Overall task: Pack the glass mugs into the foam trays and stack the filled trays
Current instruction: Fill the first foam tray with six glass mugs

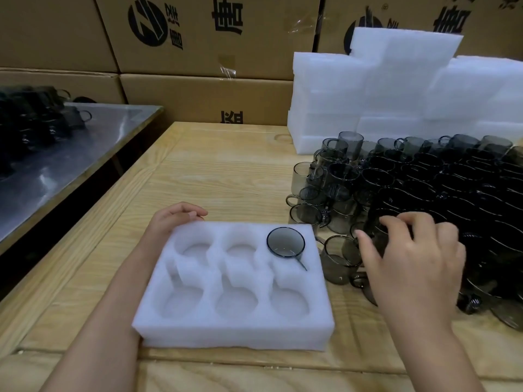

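White foam tray point(232, 323) lies flat on the wooden tabletop point(215, 176), near centre, six round pockets in two rows of three. One pocket filled: far-right pocket holds a smoky glass mug point(285, 242), upright, rim up, handle pointing toward the near right into the slot. Other five pockets bare foam. Left hand point(177, 217) rests at the tray's far-left corner, fingers curled loosely over the tabletop just beyond the foam edge, forearm lying along the tray's left side; this grip is slack, holding nothing. Right hand point(410, 256) is to the right of the tray, over the near-left edge of the loose mug cluster point(430, 188), palm down, fingers spread and bent, tips touching the rims of dark mugs beneath. Grip is open; no mug is enclosed by it. A lone mug point(338, 258) stands just left of the right hand's thumb, between hand and tray, close to the tray's right wall; thumb near it, contact uncertain. The packed mug sits well left of the right hand, apart from both hands. Cluster fills the right side of the tabletop, mugs upright, crowded rim to rim. Far right behind it: stack of white foam blocks point(396, 89). Cardboard cartons point(198, 46) line the far wall. Left: metal table point(70, 148) with more dark mugs, blurred.
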A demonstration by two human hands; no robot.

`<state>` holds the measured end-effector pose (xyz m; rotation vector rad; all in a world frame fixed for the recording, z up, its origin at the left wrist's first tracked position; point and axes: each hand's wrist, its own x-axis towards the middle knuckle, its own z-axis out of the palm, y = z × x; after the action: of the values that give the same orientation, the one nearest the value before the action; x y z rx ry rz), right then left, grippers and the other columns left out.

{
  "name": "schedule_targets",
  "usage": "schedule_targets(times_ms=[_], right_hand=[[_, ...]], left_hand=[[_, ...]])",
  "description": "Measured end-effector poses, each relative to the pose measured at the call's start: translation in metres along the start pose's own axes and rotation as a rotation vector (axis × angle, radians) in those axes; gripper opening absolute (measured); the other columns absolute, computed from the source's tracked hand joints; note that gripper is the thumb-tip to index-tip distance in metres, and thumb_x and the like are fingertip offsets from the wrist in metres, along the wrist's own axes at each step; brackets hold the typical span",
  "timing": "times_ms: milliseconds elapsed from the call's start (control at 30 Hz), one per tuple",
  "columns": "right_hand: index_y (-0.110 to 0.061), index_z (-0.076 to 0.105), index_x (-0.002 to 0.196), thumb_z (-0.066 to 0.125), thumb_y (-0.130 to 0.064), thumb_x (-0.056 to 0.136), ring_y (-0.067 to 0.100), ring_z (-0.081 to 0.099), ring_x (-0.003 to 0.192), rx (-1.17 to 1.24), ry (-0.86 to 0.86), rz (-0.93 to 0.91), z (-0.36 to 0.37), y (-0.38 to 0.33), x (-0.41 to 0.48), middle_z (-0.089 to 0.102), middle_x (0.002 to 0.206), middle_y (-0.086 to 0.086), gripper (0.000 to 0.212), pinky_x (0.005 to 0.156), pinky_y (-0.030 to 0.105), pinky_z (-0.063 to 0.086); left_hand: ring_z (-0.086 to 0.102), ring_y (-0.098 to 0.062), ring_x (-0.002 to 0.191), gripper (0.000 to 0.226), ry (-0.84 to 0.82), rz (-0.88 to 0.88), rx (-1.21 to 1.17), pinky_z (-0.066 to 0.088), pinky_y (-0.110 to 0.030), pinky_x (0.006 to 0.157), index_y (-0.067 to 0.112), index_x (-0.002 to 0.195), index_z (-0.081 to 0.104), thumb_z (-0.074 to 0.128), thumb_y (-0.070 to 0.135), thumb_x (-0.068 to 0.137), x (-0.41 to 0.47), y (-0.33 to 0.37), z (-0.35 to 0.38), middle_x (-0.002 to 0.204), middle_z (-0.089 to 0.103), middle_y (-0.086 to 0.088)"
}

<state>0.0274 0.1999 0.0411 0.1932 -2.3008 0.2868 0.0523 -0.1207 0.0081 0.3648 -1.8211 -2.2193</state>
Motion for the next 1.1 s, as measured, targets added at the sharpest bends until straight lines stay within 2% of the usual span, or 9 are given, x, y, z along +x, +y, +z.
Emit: schedule_targets(times_ms=[167, 233, 367, 467, 533, 633, 833, 1000, 1100], right_hand=[[-0.001, 0.065, 0.079, 0.069, -0.011, 0.082, 0.036, 0.054, 0.062, 0.052, -0.129, 0.026, 0.001, -0.006, 0.009, 0.061, 0.067, 0.014, 0.011, 0.055, 0.038, 0.042], [-0.002, 0.065, 0.08, 0.066, -0.011, 0.085, 0.03, 0.048, 0.054, 0.067, -0.201, 0.094, 0.0, -0.008, 0.013, 0.061, 0.065, 0.012, 0.01, 0.05, 0.028, 0.033], [-0.004, 0.065, 0.081, 0.065, -0.009, 0.086, 0.021, 0.042, 0.056, 0.177, -0.191, 0.061, -0.008, -0.011, 0.019, 0.063, 0.068, 0.008, 0.007, 0.051, 0.023, 0.022], [-0.019, 0.067, 0.077, 0.065, -0.018, 0.083, 0.011, 0.059, 0.059, 0.473, -0.194, 0.006, -0.022, -0.023, 0.025, 0.064, 0.066, -0.012, 0.006, 0.053, 0.026, 0.041], [-0.026, 0.067, 0.073, 0.065, -0.027, 0.079, 0.003, 0.061, 0.062, 0.743, -0.325, -0.022, -0.024, -0.039, 0.03, 0.065, 0.063, -0.016, 0.006, 0.061, 0.019, 0.047], [-0.028, 0.067, 0.07, 0.071, -0.026, 0.076, 0.004, 0.062, 0.061, 0.985, -0.555, -0.066, -0.014, -0.068, 0.035, 0.068, 0.066, -0.012, 0.008, 0.064, 0.022, 0.051], [-0.024, 0.066, 0.066, 0.077, -0.028, 0.075, 0.003, 0.057, 0.055, 0.917, -0.751, -0.233, 0.009, -0.086, 0.042, 0.065, 0.061, -0.01, 0.015, 0.058, 0.017, 0.046], [-0.03, 0.059, 0.065, 0.073, -0.029, 0.079, 0.003, 0.055, 0.061, 0.811, -0.827, -0.406, 0.009, -0.088, 0.052, 0.062, 0.061, -0.009, 0.019, 0.062, 0.021, 0.046], [-0.027, 0.058, 0.068, 0.07, -0.029, 0.081, 0.002, 0.049, 0.06, 0.705, -0.766, -0.495, 0.009, -0.099, 0.051, 0.052, 0.056, -0.015, 0.018, 0.064, 0.021, 0.041]], left_hand=[[0.06, -0.016, 0.053, 0.022, -0.006, 0.0, -0.001, 0.049, -0.019, 0.051, -0.001, 0.085, 0.062, 0.041, -0.005, 0.091, 0.0, 0.0, 0.0, 0.064, 0.064, -0.008], [0.06, -0.017, 0.054, 0.022, -0.007, 0.001, -0.01, 0.049, -0.019, 0.052, 0.0, 0.085, 0.063, 0.042, -0.004, 0.09, 0.0, -0.001, 0.0, 0.065, 0.064, -0.009], [0.064, -0.02, 0.06, 0.019, -0.063, -0.015, -0.058, 0.052, -0.024, 0.056, 0.0, 0.091, 0.064, 0.06, 0.006, 0.073, -0.002, -0.001, -0.004, 0.071, 0.067, -0.01], [0.066, -0.025, 0.073, 0.031, -0.084, -0.018, -0.125, 0.055, -0.032, 0.066, 0.003, 0.098, 0.066, 0.056, 0.014, 0.071, -0.003, -0.002, -0.01, 0.083, 0.069, -0.014], [0.066, -0.026, 0.078, 0.033, -0.11, -0.015, -0.135, 0.054, -0.034, 0.069, 0.005, 0.101, 0.067, 0.055, 0.017, 0.072, -0.005, -0.001, -0.012, 0.089, 0.069, -0.014], [0.067, -0.027, 0.086, 0.033, -0.146, 0.004, -0.073, 0.057, -0.036, 0.07, 0.006, 0.102, 0.069, 0.058, 0.015, 0.072, -0.007, 0.002, -0.01, 0.096, 0.07, -0.016], [0.065, -0.028, 0.104, 0.029, -0.136, 0.24, 0.186, 0.049, -0.035, 0.094, 0.011, 0.105, 0.068, 0.06, 0.012, 0.076, -0.015, 0.021, -0.006, 0.103, 0.072, -0.014], [0.066, -0.011, 0.1, 0.021, -0.194, 0.274, 0.477, 0.045, -0.009, 0.083, 0.019, 0.11, 0.066, 0.05, 0.02, 0.097, -0.016, 0.041, 0.023, 0.101, 0.073, 0.001], [0.062, 0.002, 0.103, 0.029, -0.282, 0.269, 0.659, 0.045, -0.01, 0.087, 0.027, 0.112, 0.065, 0.041, 0.035, 0.1, -0.013, 0.053, 0.052, 0.106, 0.07, 0.009]])
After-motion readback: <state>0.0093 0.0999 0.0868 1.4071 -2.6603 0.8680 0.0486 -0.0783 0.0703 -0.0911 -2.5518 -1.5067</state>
